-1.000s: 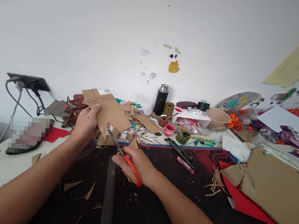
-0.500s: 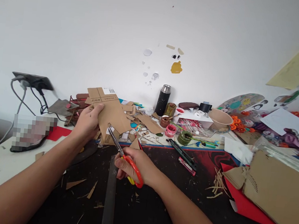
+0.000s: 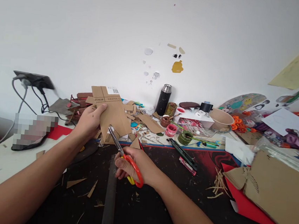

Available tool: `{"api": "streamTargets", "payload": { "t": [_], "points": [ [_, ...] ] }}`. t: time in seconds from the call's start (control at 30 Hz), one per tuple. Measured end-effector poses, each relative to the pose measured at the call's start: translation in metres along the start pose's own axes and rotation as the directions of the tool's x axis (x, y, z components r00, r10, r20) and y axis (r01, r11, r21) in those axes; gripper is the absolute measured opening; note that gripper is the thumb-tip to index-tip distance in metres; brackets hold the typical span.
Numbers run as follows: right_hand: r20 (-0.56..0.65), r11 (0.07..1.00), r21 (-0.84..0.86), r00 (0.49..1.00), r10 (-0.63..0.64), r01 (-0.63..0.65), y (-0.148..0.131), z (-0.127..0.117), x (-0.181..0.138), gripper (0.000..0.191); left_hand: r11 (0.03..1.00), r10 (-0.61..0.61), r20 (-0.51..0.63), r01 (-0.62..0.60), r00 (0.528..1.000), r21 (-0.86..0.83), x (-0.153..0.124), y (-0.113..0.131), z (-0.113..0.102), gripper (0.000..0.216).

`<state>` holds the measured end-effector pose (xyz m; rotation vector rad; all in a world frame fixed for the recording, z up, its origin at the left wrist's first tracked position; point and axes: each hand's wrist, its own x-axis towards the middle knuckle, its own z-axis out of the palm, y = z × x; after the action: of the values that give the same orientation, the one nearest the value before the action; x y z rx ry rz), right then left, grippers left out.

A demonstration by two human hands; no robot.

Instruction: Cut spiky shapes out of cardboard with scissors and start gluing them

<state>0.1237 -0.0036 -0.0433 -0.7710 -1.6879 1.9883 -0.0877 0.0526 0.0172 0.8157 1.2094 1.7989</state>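
My left hand (image 3: 90,118) grips a brown piece of cardboard (image 3: 116,114) by its left edge, thumb on the printed face. Dark lettering and a white barcode label run along its upper part. In my right hand (image 3: 134,163) is a pair of scissors (image 3: 135,170) with red and yellow handles. Their blades point up and left, and the tips meet the lower edge of the cardboard. Whether the blades have cut into it there I cannot tell. Under my right hand a dark metal ruler (image 3: 109,199) lies lengthwise on the black mat (image 3: 139,216).
Cardboard scraps (image 3: 148,122) are heaped behind the mat. Near the wall stand a black thermos (image 3: 163,100), a green paint jar (image 3: 185,137), a pink paint jar (image 3: 171,130) and a beige bowl (image 3: 221,119). A dark green cutter (image 3: 184,154) and a large cardboard sheet (image 3: 279,191) lie rightward.
The cardboard and my left hand have shifted slightly to the right, and the piece is turned a little more upright. My right hand with the scissors has hardly moved.
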Motion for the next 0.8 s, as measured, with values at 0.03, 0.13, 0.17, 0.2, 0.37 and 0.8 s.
{"api": "streamTargets", "payload": {
  "t": [0.03,0.13,0.17,0.2,0.37,0.8],
  "points": [
    [-0.002,1.0,-0.003,1.0,0.001,-0.001,0.001,0.0,0.0,0.059,1.0,0.004,0.0,-0.004,1.0,0.0,0.0,0.001,0.0,0.013],
    [-0.003,1.0,0.002,1.0,0.007,-0.007,0.002,0.0,0.0,0.06,1.0,0.006,0.003,-0.006,1.0,0.013,0.001,0.004,-0.002,0.014],
    [0.0,1.0,0.006,1.0,0.01,-0.01,0.002,0.0,0.0,0.061,1.0,0.001,0.01,-0.001,1.0,0.02,0.002,0.005,-0.003,0.015],
    [0.003,1.0,0.01,1.0,0.013,-0.013,0.002,0.0,0.0,0.063,1.0,-0.004,0.022,0.004,1.0,0.027,0.002,0.006,-0.003,0.017],
    [0.003,1.0,0.016,1.0,0.0,0.0,0.0,-0.001,0.0,0.065,0.997,-0.008,0.079,0.002,0.997,0.078,0.003,0.004,-0.006,0.032],
    [0.011,0.998,0.054,1.0,0.019,-0.02,-0.005,0.0,0.001,0.071,0.966,0.015,0.083,-0.036,0.996,0.255,-0.002,0.0,-0.005,0.032]
  ]
}}
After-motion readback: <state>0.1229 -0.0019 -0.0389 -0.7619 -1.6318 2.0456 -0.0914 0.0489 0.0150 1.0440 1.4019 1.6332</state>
